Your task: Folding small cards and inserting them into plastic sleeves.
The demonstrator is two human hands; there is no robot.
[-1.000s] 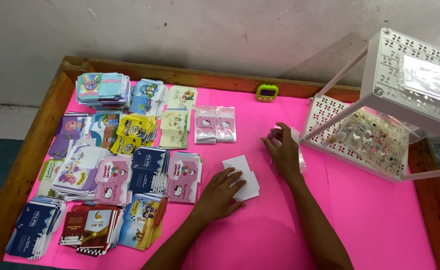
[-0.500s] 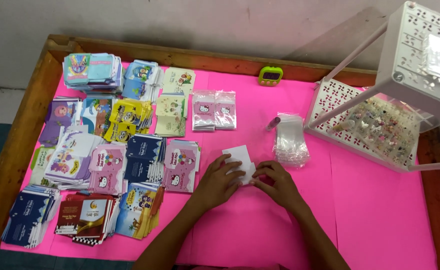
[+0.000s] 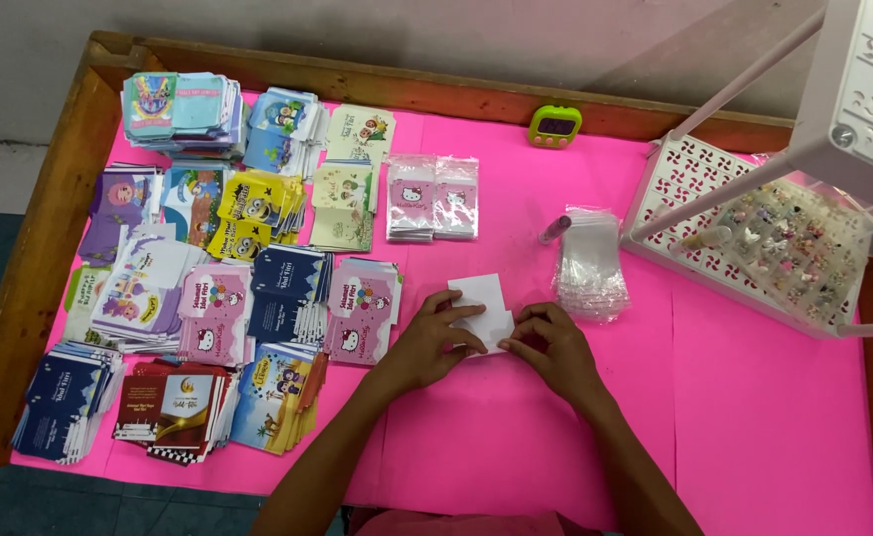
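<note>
A small stack of white paper cards (image 3: 479, 301) lies on the pink tabletop (image 3: 774, 417), near its middle. My left hand (image 3: 426, 342) rests on the stack's left side with fingers spread across it. My right hand (image 3: 553, 345) pinches the stack's lower right corner with its fingertips. Just right of the cards lies a pile of clear plastic sleeves (image 3: 589, 266), with a small pink tube (image 3: 554, 229) beside it.
Many stacks of colourful printed cards (image 3: 208, 268) cover the table's left half. Two pink cat-figure packs (image 3: 432, 197) lie behind the hands. A green timer (image 3: 554, 126) sits at the back edge. A white perforated rack (image 3: 754, 238) with small trinkets stands at right.
My right hand has come back from the plastic sleeves at the right to the white cards, joining the left hand. The view has shifted slightly.
</note>
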